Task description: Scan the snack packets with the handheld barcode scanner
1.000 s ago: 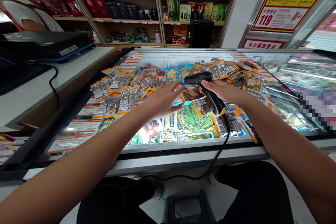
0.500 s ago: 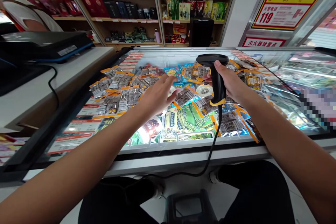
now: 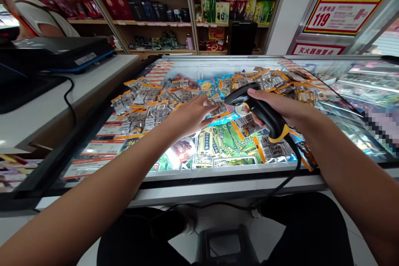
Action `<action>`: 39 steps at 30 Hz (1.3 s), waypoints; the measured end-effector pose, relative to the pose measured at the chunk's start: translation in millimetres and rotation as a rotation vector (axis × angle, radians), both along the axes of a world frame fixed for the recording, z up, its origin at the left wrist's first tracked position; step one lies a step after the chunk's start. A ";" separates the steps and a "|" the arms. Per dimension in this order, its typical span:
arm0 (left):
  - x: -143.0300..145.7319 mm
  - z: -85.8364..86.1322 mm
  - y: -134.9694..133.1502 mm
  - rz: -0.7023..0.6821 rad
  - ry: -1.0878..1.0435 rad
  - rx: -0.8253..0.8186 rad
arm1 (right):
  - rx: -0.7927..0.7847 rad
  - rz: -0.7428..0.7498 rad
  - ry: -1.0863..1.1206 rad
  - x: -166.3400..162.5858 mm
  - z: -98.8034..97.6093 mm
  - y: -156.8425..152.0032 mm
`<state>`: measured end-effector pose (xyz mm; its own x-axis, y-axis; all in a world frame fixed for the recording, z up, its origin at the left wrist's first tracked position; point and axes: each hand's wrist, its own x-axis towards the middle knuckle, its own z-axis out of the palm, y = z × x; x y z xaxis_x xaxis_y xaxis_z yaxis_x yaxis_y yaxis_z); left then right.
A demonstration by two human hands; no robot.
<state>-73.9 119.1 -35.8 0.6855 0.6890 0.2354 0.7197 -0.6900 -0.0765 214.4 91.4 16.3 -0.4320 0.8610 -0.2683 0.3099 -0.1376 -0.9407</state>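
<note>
My right hand (image 3: pixel 271 106) is wrapped around a black barcode scanner (image 3: pixel 264 112) with a yellow butt. The scanner is tilted, its head pointing left toward a small clear snack packet (image 3: pixel 220 107) with orange edges. My left hand (image 3: pixel 196 112) grips that packet at its left side, the fingertips partly hidden. Beneath both hands lie many similar packets (image 3: pixel 156 112), heaped on the freezer's glass top. Green ice-pop bags (image 3: pixel 230 141) show at the front, beside a brown-and-white package (image 3: pixel 183 149).
A chest freezer (image 3: pixel 218 193) spans the view before my knees. The scanner's cable (image 3: pixel 296 164) hangs over its front edge. At left stands a counter (image 3: pixel 124 64) with a black device (image 3: pixel 77 52); a person in white (image 3: pixel 40 16) is behind it. Stocked shelves (image 3: pixel 156 23) line the back.
My right hand has tipped the scanner from upright, its head now lower and pointing left. The packet by my left hand has been lifted and shifted upward, with my fingers closing on it.
</note>
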 end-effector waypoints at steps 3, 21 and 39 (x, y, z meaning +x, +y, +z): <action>0.9 -2.6 1.4 0.013 -0.025 0.004 | -0.043 0.006 -0.018 -1.2 -1.5 -0.6; -13.3 2.7 7.4 0.270 0.109 0.203 | 0.295 -0.030 -0.462 24.1 -1.4 8.0; 31.0 2.9 -36.9 -0.244 0.142 -0.023 | 0.106 -0.011 -0.102 13.2 -7.0 12.7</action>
